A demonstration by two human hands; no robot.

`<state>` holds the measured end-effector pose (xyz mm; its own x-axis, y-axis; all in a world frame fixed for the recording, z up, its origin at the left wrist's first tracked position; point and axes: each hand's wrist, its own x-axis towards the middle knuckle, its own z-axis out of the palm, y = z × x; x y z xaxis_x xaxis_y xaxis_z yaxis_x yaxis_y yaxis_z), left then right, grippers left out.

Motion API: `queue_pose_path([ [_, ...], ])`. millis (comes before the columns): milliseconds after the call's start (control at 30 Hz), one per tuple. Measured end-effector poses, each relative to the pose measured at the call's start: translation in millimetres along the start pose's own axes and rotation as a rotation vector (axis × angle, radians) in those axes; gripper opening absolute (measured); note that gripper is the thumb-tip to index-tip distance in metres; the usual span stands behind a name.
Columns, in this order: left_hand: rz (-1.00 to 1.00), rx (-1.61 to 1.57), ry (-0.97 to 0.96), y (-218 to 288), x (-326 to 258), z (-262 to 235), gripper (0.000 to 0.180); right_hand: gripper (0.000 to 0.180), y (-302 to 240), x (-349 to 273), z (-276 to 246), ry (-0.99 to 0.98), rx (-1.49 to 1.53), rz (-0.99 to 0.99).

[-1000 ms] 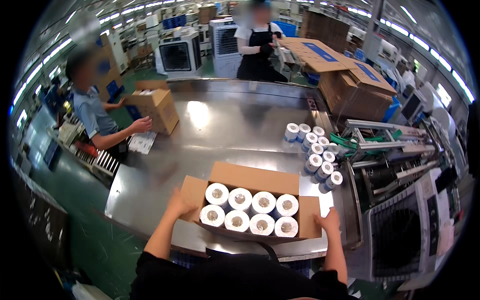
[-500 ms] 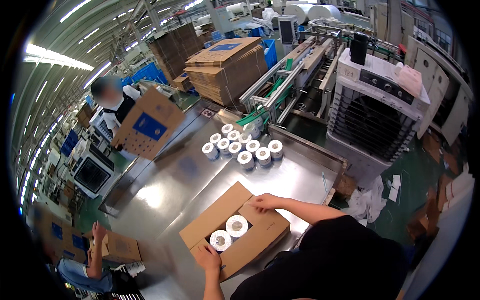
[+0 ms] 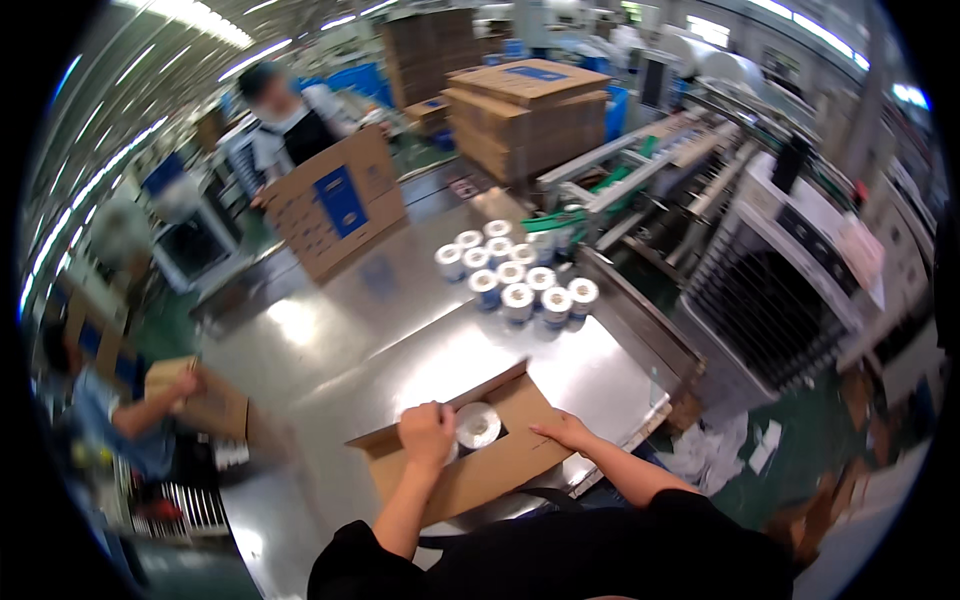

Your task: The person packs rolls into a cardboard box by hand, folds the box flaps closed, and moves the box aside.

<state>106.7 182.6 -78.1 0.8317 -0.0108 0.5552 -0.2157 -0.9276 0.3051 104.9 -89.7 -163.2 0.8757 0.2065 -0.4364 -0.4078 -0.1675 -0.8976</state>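
Note:
An open cardboard carton (image 3: 545,405) sits on the metal table in front of me, with white rolls (image 3: 478,425) with hollow cores inside. My left hand (image 3: 427,433) is closed at its far flap and covers part of a roll. The hand hides exactly how the fingers grip there. At the carton's right end, my right hand (image 3: 566,431) has its fingers bent onto the near flap's edge. Farther off on the table stands a cluster of upright white rolls (image 3: 517,300) with blue lower parts.
Across the metal table (image 3: 330,370), a person holds a flattened carton (image 3: 340,205). At left, another person handles a carton (image 3: 215,400). Stacked cardboard (image 3: 525,130) stands behind, beside a conveyor (image 3: 640,180). A large air cooler (image 3: 770,290) stands at right.
My left hand has risen from the carton's left end to its far flap. My right hand has shifted toward the near right corner. The head view has turned; the person opposite holds the flattened carton more upright.

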Motion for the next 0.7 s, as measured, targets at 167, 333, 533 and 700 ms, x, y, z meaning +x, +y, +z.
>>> queue_pose_path([
  [167, -0.236, 0.012, -0.402, 71.6, -94.3, -18.8, 0.078, 0.065, -8.4, -3.3, 71.4, -0.353, 0.152, 0.020],
  [333, -0.354, 0.172, -0.407, 20.5, -135.3, -34.0, 0.085, 0.058, -46.1, -41.5, 120.8, -0.766, -0.101, 0.163],
  [533, -0.287, 0.164, -0.382, -121.3, -132.6, -105.0, 0.084, 0.044, -33.3, -67.1, 89.1, -0.626, -0.644, -0.015],
  [700, -0.388, 0.298, -0.340, -292.9, -110.3, -110.3, 0.085, 0.048, -9.4, -141.8, -62.5, 0.098, -0.421, -0.004],
])
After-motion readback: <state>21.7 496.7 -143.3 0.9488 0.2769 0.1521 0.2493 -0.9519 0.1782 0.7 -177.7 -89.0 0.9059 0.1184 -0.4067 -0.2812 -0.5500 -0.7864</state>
